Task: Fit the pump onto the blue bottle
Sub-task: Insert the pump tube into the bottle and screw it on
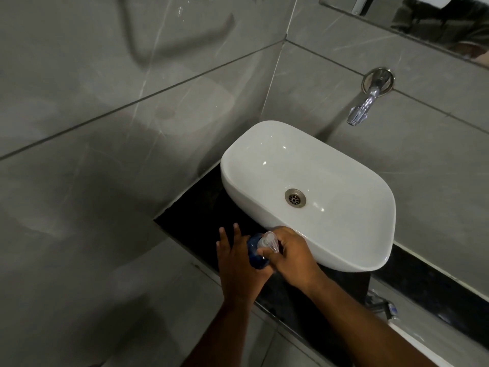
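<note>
The blue bottle [256,254] stands on the black counter [201,207] just left of the basin's front corner. A clear plastic pump [268,241] sits at its top. My right hand [291,256] is closed around the pump from the right, thumb and fingers on it. My left hand [236,260] lies against the bottle's left side with its fingers stretched out and apart, bracing it. Most of the bottle is hidden between the two hands.
A white countertop basin [365,263] with a metal drain [295,198] sits right of the hands. A chrome tap [363,107] sticks out of the grey tiled wall above it. A mirror edge [397,30] shows top right. Metal fittings [381,304] hang below the counter.
</note>
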Tool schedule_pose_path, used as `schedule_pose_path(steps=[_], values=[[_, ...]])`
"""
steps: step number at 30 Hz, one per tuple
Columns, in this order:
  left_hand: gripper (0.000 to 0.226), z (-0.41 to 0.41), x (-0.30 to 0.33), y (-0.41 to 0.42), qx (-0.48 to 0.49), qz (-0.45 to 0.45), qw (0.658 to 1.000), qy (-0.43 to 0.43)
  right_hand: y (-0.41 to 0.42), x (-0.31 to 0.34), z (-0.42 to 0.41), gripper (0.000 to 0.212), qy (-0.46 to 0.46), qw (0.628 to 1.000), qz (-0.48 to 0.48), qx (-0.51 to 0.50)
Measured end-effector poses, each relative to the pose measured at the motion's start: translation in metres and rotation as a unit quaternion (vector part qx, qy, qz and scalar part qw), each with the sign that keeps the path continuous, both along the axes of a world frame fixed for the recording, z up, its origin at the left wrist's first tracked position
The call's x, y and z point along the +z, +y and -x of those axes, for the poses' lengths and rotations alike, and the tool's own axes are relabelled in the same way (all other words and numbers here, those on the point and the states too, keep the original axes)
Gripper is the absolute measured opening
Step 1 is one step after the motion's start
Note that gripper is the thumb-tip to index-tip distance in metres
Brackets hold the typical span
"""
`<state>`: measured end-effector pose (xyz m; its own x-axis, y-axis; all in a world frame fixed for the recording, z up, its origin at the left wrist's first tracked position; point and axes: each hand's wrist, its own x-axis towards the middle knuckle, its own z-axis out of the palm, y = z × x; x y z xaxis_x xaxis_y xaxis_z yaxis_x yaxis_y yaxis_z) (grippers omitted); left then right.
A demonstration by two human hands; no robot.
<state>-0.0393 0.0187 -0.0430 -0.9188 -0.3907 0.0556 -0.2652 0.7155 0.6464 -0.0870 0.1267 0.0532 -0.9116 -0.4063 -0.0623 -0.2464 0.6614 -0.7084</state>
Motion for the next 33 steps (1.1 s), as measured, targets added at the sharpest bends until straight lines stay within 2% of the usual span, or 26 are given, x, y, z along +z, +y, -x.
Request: schedule_pose_path(steps=[5, 10, 13, 17, 20, 23, 25, 27, 29, 33], values=[[0.074, 0.002, 0.003, 0.001, -0.012, -0.014, 1.0, 0.0, 0.004, 0.007, 0.007, 0.033, -0.064, 0.997, 0.025, 0.042], [0.068, 0.004, 0.004, 0.003, -0.007, -0.013, 1.0, 0.011, 0.002, 0.017, 0.016, 0.027, -0.082, 0.992, 0.05, 0.084], [0.071, 0.003, 0.003, 0.005, 0.004, -0.034, 0.999, 0.014, 0.001, 0.016, 0.017, 0.024, -0.049, 0.993, 0.036, 0.099], [0.081, 0.001, 0.003, 0.007, 0.026, -0.085, 0.996, 0.024, 0.001, 0.005, 0.008, 0.018, 0.0, 0.997, -0.005, 0.075], [0.089, -0.001, 0.002, 0.006, 0.026, -0.113, 0.993, 0.02, -0.001, -0.003, -0.006, 0.025, 0.039, 0.999, -0.006, 0.013], [0.093, -0.003, 0.003, 0.003, 0.023, -0.124, 0.992, 0.004, -0.002, 0.0, -0.009, 0.024, 0.011, 1.0, 0.014, 0.005], [0.085, -0.003, 0.01, 0.004, 0.016, -0.111, 0.994, 0.007, -0.001, 0.01, -0.004, 0.029, -0.047, 0.998, 0.034, 0.028], [0.073, -0.004, 0.017, 0.006, 0.015, -0.109, 0.993, 0.029, 0.005, 0.023, 0.001, 0.053, -0.074, 0.995, 0.02, 0.057], [0.076, -0.004, 0.019, 0.004, 0.02, -0.123, 0.992, 0.027, 0.014, 0.036, 0.005, 0.072, -0.024, 0.99, -0.056, 0.125], [0.104, -0.006, 0.016, -0.001, 0.01, -0.137, 0.99, -0.032, 0.024, 0.064, 0.01, 0.069, 0.08, 0.944, -0.17, 0.272]])
